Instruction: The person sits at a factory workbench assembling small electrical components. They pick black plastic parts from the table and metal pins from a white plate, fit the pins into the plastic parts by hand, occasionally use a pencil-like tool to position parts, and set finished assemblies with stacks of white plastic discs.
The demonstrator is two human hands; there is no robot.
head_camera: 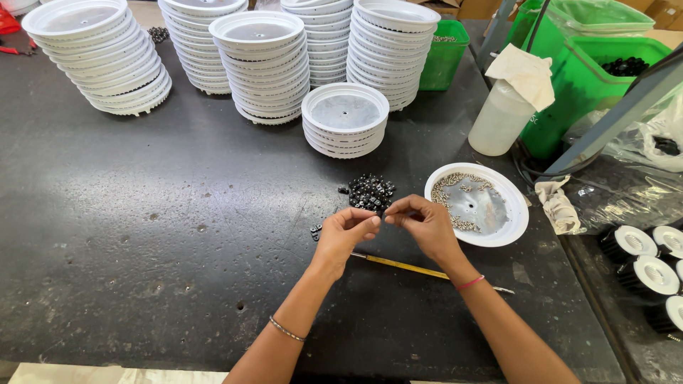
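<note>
My left hand [346, 231] and my right hand [424, 224] meet fingertip to fingertip above the dark table [142, 249]. Both pinch something tiny between thumb and forefinger; it is too small to identify. Just beyond the fingers lies a small pile of black parts [370, 190], with two stray black parts [315, 231] to the left. A white round dish [512, 220] holding small metal screws sits right of my right hand. Under my wrists lies a yellow-handled screwdriver [402, 265].
Stacks of white round housings [107, 60] line the far edge, with a short stack [345, 121] nearest. A translucent plastic bottle [498, 121] under a cloth and green bins [590, 78] stand at the right. Finished black-and-white lamp units [640, 256] lie far right.
</note>
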